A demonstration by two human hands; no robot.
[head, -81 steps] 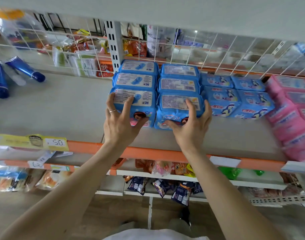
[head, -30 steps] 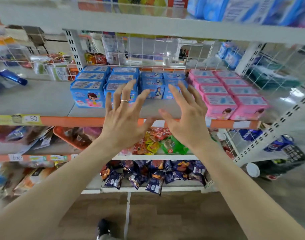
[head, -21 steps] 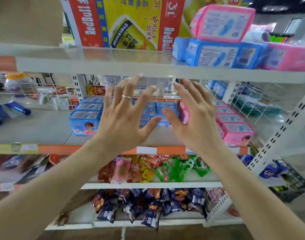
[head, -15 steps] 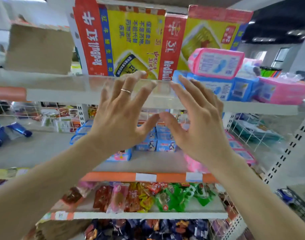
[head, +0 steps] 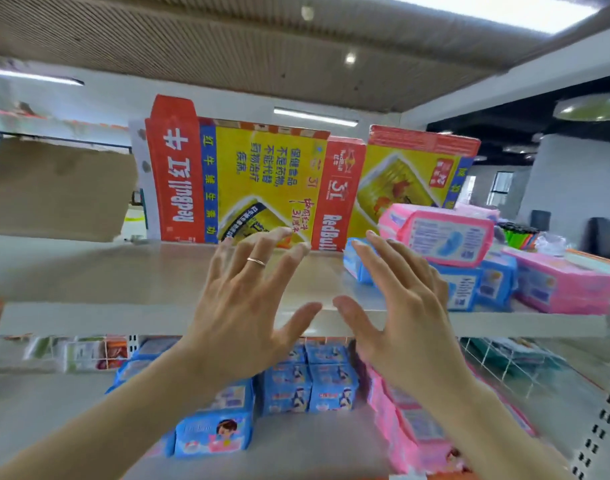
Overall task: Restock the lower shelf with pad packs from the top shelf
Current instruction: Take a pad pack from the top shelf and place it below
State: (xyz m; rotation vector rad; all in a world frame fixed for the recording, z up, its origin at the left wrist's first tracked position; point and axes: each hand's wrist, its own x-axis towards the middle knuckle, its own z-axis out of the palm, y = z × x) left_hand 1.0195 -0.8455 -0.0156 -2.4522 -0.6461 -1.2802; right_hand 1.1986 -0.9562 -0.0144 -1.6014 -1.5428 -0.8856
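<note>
Reaching for stock: the left grip (head: pixel 241 306) and right grip (head: pixel 407 317) hover wide and empty over the white top shelf (head: pixel 123 278). Soft pink and blue plastic pad packs (head: pixel 445 237) lie just right; grasping one likely comes next.

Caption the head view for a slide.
Open left hand and right hand reach toward pad packs on the top shelf.

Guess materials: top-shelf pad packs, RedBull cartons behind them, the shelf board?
Pad packs: thin plastic film, slightly glossy; it wrinkles and puffs at the sealed ends. RedBull cartons: likely printed cardboard; flat panels, sharp folds, tabbed flap on top. Shelf board: probably painted metal, pale grey, smooth with a soft sheen; blur leaves it open.
</note>
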